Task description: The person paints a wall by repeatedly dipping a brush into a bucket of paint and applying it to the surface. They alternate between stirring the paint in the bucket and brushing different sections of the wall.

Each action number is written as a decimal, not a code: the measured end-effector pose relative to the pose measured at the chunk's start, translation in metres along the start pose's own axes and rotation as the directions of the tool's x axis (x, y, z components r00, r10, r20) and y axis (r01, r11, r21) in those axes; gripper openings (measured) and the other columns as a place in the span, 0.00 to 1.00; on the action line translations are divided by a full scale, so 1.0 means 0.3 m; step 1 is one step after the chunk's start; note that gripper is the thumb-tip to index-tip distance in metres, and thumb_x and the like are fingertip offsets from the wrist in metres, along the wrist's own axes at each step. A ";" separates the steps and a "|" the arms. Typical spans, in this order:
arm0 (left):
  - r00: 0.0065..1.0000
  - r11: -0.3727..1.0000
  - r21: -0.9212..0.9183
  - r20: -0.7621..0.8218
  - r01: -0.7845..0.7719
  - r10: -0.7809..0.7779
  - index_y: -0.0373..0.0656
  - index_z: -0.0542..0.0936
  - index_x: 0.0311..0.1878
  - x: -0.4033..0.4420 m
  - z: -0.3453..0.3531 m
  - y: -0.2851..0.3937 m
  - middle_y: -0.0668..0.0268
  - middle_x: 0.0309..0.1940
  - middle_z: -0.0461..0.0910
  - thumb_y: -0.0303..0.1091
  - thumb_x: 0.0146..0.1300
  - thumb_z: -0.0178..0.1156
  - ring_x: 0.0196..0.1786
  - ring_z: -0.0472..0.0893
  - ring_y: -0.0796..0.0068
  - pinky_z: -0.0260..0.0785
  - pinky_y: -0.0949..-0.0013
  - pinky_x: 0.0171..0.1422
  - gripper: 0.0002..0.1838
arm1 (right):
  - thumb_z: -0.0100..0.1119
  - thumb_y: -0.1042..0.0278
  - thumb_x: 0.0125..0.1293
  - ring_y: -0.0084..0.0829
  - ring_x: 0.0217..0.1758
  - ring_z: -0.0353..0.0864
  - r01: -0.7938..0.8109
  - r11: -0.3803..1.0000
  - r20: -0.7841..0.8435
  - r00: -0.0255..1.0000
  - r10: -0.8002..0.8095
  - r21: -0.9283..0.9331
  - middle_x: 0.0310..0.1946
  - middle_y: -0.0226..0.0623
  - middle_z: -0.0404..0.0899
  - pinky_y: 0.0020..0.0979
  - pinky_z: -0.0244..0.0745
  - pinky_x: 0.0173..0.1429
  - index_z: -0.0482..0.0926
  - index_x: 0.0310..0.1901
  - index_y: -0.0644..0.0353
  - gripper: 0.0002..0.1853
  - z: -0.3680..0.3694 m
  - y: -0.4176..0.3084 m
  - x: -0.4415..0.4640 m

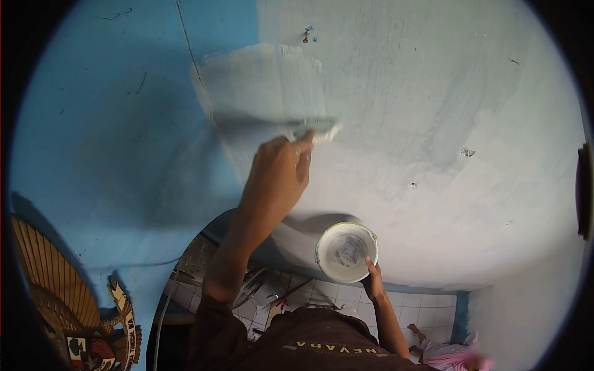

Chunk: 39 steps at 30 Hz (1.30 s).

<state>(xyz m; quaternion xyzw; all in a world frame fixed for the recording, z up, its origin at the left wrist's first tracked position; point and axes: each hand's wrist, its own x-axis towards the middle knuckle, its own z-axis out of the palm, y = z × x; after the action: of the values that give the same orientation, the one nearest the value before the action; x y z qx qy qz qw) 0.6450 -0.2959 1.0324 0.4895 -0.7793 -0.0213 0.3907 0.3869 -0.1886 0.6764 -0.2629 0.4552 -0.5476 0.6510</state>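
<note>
My left hand [283,162] is closed around a wide paintbrush [317,128], partly blurred. White paint shows on the bristles, which are at the wall [383,111], over its whitish coat. To the left, the wall is bright blue. My right hand [374,281] grips the near right rim of a small white bucket [323,263], held below the brush and close to the wall. Inside the bucket, greyish-white paint residue [348,250] covers the bottom.
A carved golden bird emblem [49,272] is at lower left. Black furniture [197,255] and cluttered items stand below my left arm on white floor tiles [402,303]. At lower right a person in pink clothing [448,357] is on the floor. A bolt [306,35] sticks out above the brush.
</note>
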 end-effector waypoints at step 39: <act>0.998 0.996 0.086 -0.065 -0.009 0.015 0.40 0.67 0.76 -0.139 0.271 -0.013 0.47 0.38 0.76 0.21 0.69 0.57 0.33 0.83 0.49 0.79 0.52 0.36 0.32 | 0.61 0.46 0.73 0.47 0.72 0.70 0.018 0.998 -0.033 0.999 -0.017 0.060 0.71 0.51 0.65 0.52 0.75 0.67 0.53 0.79 0.60 0.43 0.006 0.026 -0.021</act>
<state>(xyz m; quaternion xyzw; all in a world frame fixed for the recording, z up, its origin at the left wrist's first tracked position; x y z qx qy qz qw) 0.6058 -0.2937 0.9499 0.5017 -0.7692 0.0305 0.3947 0.3924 -0.1808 0.6725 -0.2380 0.4467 -0.5711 0.6463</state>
